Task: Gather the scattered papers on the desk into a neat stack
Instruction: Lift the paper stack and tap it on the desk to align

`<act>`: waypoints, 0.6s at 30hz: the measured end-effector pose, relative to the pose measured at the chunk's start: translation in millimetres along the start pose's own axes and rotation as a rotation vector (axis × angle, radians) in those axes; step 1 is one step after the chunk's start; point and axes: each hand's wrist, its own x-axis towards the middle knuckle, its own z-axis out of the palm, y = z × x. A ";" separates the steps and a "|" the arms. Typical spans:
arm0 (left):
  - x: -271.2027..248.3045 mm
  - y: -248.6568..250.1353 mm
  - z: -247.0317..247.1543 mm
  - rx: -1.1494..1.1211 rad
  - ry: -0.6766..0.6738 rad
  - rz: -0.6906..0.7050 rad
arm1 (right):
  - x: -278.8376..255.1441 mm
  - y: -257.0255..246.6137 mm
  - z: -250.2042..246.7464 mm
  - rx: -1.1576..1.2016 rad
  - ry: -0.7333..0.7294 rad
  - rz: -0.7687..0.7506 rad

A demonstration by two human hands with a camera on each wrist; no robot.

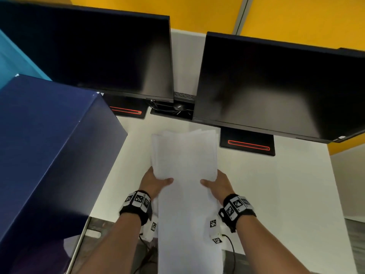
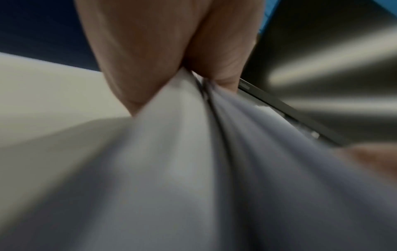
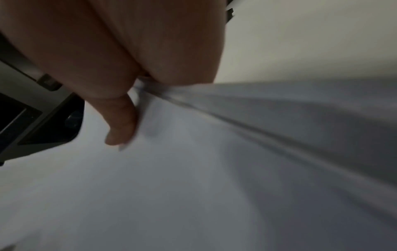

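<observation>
A bundle of white papers (image 1: pixel 184 161) is held above the white desk (image 1: pixel 266 184), its far edges uneven and fanned. My left hand (image 1: pixel 156 179) grips its left edge, thumb on top and fingers hidden underneath. My right hand (image 1: pixel 216 183) grips the right edge the same way. In the left wrist view the papers (image 2: pixel 182 152) are pinched between thumb and palm of my left hand (image 2: pixel 184 73). The right wrist view shows my right hand (image 3: pixel 137 88) with its thumb lying on the sheets (image 3: pixel 193 169). Both wrist views are blurred.
Two dark monitors (image 1: pixel 94 54) (image 1: pixel 276 86) stand at the back of the desk, their bases (image 1: pixel 247 142) with red lines close to the papers. A large dark blue box (image 1: pixel 45 155) fills the left side. A keyboard and mouse (image 1: pixel 178 105) lie between the monitors.
</observation>
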 end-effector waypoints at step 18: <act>-148.6 167.9 -29.8 -0.325 0.090 0.811 | -145.1 -143.3 -116.8 0.314 0.191 -0.749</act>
